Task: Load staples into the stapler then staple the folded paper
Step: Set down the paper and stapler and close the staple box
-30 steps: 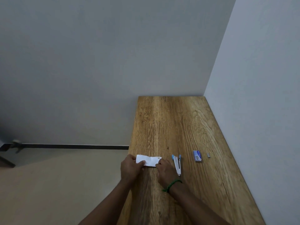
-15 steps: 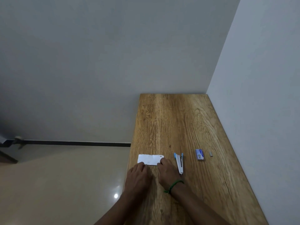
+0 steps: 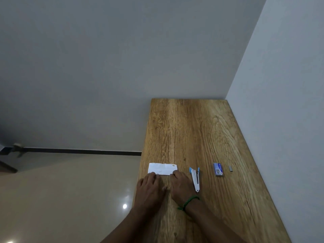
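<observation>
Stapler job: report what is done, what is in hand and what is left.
Done: the folded paper lies flat on the table. In hand: the left hand and right hand touch its near edge; neither holds a tool. Left: the stapler lies open beside the right hand, the staple strip sits apart by the staple box, so loading and stapling both seem undone.

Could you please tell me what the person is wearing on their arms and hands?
No sleeves or gloves are in view. The left hand wears nothing that shows, neither ring nor watch. The right hand has a green cord bracelet, which looks braided or knotted, round its wrist.
</observation>
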